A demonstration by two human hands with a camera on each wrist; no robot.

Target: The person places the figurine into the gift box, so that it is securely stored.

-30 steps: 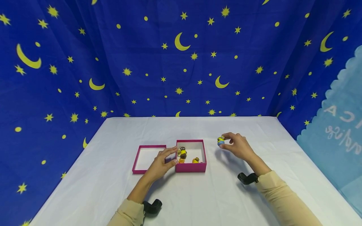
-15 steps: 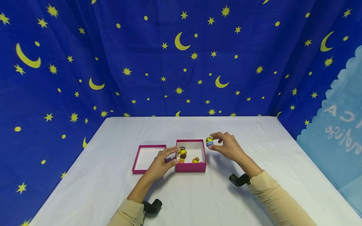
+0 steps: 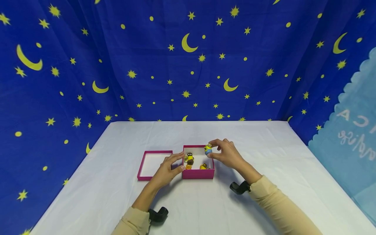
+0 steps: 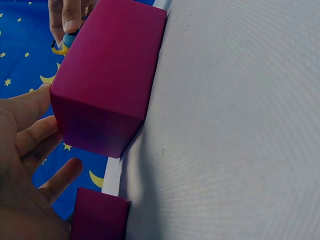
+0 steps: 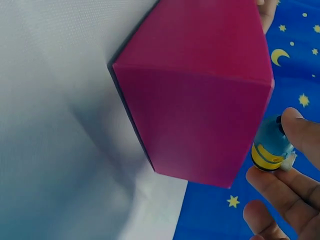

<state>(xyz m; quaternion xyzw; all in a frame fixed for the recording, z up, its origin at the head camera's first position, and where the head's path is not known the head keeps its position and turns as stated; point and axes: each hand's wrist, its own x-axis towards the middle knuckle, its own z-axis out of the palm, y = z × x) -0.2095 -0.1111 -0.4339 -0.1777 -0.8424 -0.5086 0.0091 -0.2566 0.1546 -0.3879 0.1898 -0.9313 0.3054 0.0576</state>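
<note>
My right hand (image 3: 228, 154) pinches a small Minion toy figure (image 3: 208, 149), yellow with blue overalls, between thumb and fingers. It is held upright above the right part of an open magenta box (image 3: 198, 174) with a white inside. In the right wrist view, the figure (image 5: 269, 145) shows beside the box's upper edge. My left hand (image 3: 165, 170) touches the box's left side, its fingers fairly straight. Inside the box lie a Minion figure with dark goggles (image 3: 190, 158), another yellow figure (image 3: 203, 166) and an orange-yellow piece (image 3: 188, 167). The front wall partly hides these.
Left of the box, a magenta-rimmed lid (image 3: 144, 178) lies with its white inside up, partly behind my left hand. A white cloth (image 3: 123, 137) covers the table. Blue star-and-moon curtains (image 3: 164, 65) stand around it, and a light-blue sheet (image 3: 352, 137) hangs at right.
My right hand has carried the Minion figure leftward, from right of the box to above its right part. My left hand and the box have stayed put.
</note>
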